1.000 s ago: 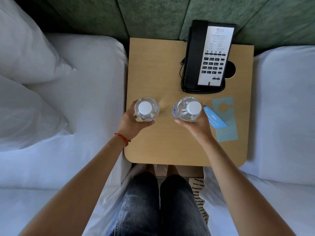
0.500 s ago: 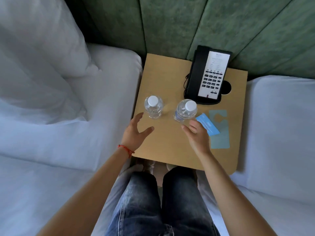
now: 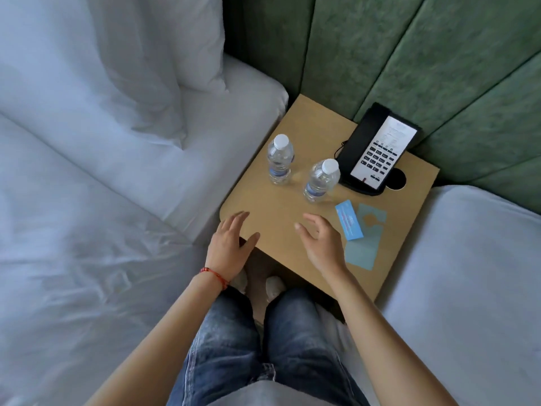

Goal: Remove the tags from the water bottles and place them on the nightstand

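Note:
Two clear water bottles with white caps stand upright on the wooden nightstand (image 3: 263,218): the left bottle (image 3: 280,160) near its left edge, the right bottle (image 3: 321,180) beside the phone. Two tags lie flat on the nightstand's right side, a bright blue tag (image 3: 349,220) overlapping a paler teal tag (image 3: 366,238) with a hanger cut-out. My left hand (image 3: 231,247) hovers over the nightstand's near left corner with fingers spread, holding nothing. My right hand (image 3: 322,241) hovers just left of the tags, fingers relaxed and empty. Both hands are apart from the bottles.
A black desk phone (image 3: 377,150) sits at the back right of the nightstand, next to a round hole (image 3: 396,179). White beds flank it, the left bed (image 3: 102,200) with a pillow (image 3: 117,60), the right bed (image 3: 474,273). A green padded headboard (image 3: 409,54) is behind.
Both hands let go of the bottles and drew back toward me to the nightstand's near edge. The bottles stay standing. The view has pulled back and swung left.

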